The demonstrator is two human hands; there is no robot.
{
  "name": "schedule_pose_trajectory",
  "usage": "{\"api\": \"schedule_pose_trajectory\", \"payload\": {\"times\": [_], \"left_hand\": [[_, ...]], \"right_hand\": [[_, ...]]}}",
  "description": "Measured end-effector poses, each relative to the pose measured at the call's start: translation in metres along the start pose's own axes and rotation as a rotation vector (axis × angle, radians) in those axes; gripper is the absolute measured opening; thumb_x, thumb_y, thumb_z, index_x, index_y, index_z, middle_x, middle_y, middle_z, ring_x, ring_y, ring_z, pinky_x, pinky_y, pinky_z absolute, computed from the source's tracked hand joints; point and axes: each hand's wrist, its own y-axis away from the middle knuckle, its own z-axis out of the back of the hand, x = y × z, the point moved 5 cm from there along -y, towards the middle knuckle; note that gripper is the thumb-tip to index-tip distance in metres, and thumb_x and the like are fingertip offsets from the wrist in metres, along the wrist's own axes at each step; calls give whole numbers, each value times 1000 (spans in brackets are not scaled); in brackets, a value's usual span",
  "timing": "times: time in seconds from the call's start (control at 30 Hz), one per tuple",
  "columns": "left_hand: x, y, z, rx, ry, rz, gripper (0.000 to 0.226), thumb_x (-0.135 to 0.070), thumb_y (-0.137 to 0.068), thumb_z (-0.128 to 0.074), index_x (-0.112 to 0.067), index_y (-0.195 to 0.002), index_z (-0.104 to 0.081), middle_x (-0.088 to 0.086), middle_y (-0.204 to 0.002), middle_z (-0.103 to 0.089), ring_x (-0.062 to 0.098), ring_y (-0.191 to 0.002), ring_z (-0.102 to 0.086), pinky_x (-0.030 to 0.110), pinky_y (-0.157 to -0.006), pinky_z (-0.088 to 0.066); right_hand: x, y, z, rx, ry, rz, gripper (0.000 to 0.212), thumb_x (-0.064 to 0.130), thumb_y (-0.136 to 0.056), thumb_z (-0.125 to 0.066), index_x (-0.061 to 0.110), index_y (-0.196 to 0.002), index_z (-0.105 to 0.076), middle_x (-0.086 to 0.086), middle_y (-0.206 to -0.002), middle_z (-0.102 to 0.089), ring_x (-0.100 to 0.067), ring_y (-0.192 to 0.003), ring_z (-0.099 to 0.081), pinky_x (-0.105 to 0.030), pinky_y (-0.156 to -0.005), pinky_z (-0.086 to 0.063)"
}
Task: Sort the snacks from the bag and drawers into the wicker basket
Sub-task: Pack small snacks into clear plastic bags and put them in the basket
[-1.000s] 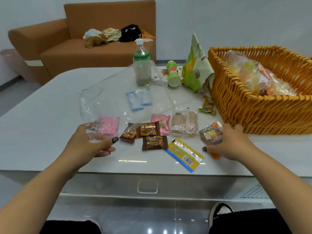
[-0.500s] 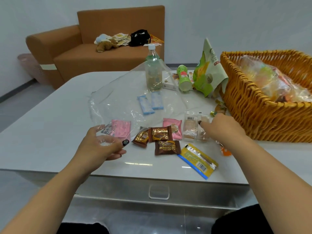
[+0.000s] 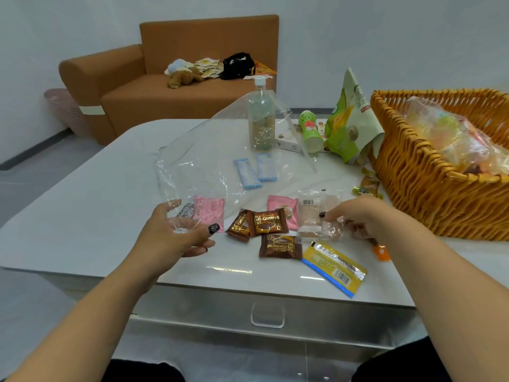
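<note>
The wicker basket (image 3: 413, 161) stands at the right of the white table, with a clear sack of snacks (image 3: 451, 139) inside. My left hand (image 3: 176, 235) pinches the near edge of a flat clear plastic bag (image 3: 203, 166); a pink packet (image 3: 208, 212) lies in it. My right hand (image 3: 369, 219) is left of the basket, thumb and curled fingers gripping a clear-wrapped pastry packet (image 3: 314, 213). An orange wrapper (image 3: 381, 253) pokes out under that wrist. Three brown chocolate tart packets (image 3: 268, 224) lie between my hands, next to another pink packet (image 3: 283, 209) and a yellow-blue sachet (image 3: 334, 267).
Two blue packets (image 3: 256, 169), a drink bottle (image 3: 260, 117), a small green bottle (image 3: 311, 130), a flat white box (image 3: 286, 142) and a green pouch (image 3: 349, 119) sit further back. Gold candies (image 3: 367, 186) lie by the basket. A drawer handle (image 3: 267, 315) shows below the table edge. A brown sofa (image 3: 179, 86) stands behind.
My right hand moved left from beside the basket onto the clear-wrapped pastry packet. My left hand stays on the bag's edge. The view shifted, so everything sits further right.
</note>
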Motion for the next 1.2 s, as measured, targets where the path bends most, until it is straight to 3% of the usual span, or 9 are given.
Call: {"api": "schedule_pose_trajectory", "payload": {"times": [0.23,0.33,0.5,0.57,0.67,0.8,0.93,1.03,1.2], "left_hand": [[-2,0,-4,0,-9,11,84,-8,-78,-78,-20,-145,-30,10,-104,-67,25,-75,-75,34,-72,-61],[-3,0,-6,2,-13,13,85,-9,-76,-79,-20,-145,-31,10,-103,-67,25,-75,-75,36,-72,-61],[-2,-1,-6,1,-13,16,83,-8,-77,-78,-19,-145,-31,11,-103,-67,27,-77,-75,38,-75,-61],[-1,-1,-6,1,-16,15,83,-7,-77,-78,-19,-145,-31,12,-104,-67,28,-77,-75,42,-79,-59],[-1,-1,-7,5,-55,2,82,-9,-77,-79,-20,-143,-32,13,-107,-67,27,-77,-75,44,-81,-59],[0,-2,-6,3,-95,-4,85,-11,-75,-80,-21,-144,-31,9,-109,-65,24,-74,-75,35,-71,-62],[0,-1,-6,18,-117,-15,87,-5,-73,-81,-21,-144,-32,6,-109,-64,23,-70,-75,26,-59,-61],[-2,1,-10,47,-157,-42,81,-1,-73,-81,-24,-136,-36,5,-105,-66,22,-69,-74,24,-56,-59],[-4,3,-19,136,-196,-71,90,-8,-68,-84,-24,-140,-34,8,-101,-70,25,-70,-74,25,-57,-59]], "right_hand": [[13,9,17,-100,60,218,23,4,-77,-73,6,-64,-54,-12,-50,-59,-19,-41,-42,-21,-40,-29],[22,21,24,-162,24,429,14,-1,-84,-62,10,-78,-55,-13,-71,-69,-20,-51,-64,-24,-40,-42],[27,33,26,-202,-65,688,27,8,-89,-56,25,-109,-49,5,-106,-56,-22,-96,-63,-47,-82,-56],[24,34,22,-134,-166,696,33,16,-89,-54,26,-119,-47,3,-106,-60,-20,-103,-58,-45,-91,-49],[17,35,18,-153,-141,664,33,25,-93,-55,22,-125,-47,-2,-100,-62,-15,-93,-57,-32,-79,-46],[8,34,16,-323,45,706,37,4,-84,-65,23,-113,-50,-3,-89,-58,-21,-90,-57,-34,-76,-47],[13,44,34,-420,-127,738,65,8,-76,-75,33,-127,-44,-3,-115,-43,-16,-97,-50,-21,-76,-45],[11,49,44,-299,-476,619,83,9,-72,-80,30,-139,-36,-3,-131,-47,-23,-109,-57,-42,-86,-54],[15,67,45,124,-863,582,41,-6,-79,-63,2,-119,-59,-7,-100,-74,-17,-88,-72,-21,-69,-56]]}}
